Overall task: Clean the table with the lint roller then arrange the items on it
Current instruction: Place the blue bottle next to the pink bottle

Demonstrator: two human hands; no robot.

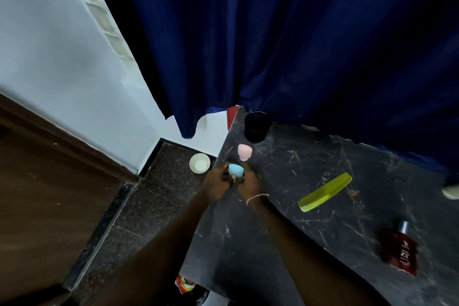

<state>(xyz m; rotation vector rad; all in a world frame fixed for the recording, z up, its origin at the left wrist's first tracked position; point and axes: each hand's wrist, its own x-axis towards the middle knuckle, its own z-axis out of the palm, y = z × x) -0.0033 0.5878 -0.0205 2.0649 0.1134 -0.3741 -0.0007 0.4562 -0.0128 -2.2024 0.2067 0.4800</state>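
Observation:
Both my hands meet at the left edge of the dark marble table [285, 218]. My left hand [215, 181] and my right hand [249, 182] together hold a small light-blue cup-shaped item [236, 170]. A matching pink item [245, 152] stands just behind it, and a black round jar [257, 126] stands further back near the corner. A lime-green comb [325, 192] lies flat in the middle of the table. A dark red perfume bottle [400, 248] lies on its side at the right. No lint roller is in view.
A dark blue curtain [298, 45] hangs behind the table and brushes its far edge. On the speckled floor to the left sits a white bowl [199, 163]. A red object [231, 117] pokes out behind the table corner. A white object [450, 191] shows at the right border.

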